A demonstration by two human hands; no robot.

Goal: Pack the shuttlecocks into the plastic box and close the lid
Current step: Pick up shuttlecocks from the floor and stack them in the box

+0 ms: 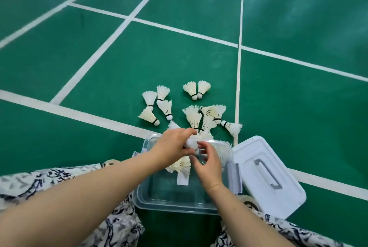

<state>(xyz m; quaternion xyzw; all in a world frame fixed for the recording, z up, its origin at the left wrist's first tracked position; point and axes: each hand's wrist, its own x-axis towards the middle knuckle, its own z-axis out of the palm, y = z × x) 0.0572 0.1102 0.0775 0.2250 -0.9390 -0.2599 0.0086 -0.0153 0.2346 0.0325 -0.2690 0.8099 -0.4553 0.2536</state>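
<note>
A clear plastic box (151,197) stands open on the green court floor (119,67), between the person's knees, which are covered in black-and-white patterned cloth (39,183). Both hands meet over the far half of the box. The left hand (173,147) comes in from 8 o'clock and is closed around a bunch of shuttlecocks (180,166): one white cork tip shows at its fingertips, and feather skirts fan out below its palm toward 6 o'clock, over the inside of the box. The right hand (207,163) comes in from 5 o'clock, just beside the left at its 4 o'clock; its fingers are curled and loosely spread, with the fingertips near the cork, but whether they grip anything cannot be told.

The white lid (264,175), with a grey handle, lies on the floor touching the box's right side, at 3 o'clock from the hands.

More loose shuttlecocks (192,117) lie scattered on the floor beyond the box, at 12 o'clock from the hands: a group at 11 o'clock, a pair (197,89) farthest off, and a cluster whose nearest ones reach the box's far rim, just beyond the left hand's knuckles. White court lines (89,63) cross the floor around them.
</note>
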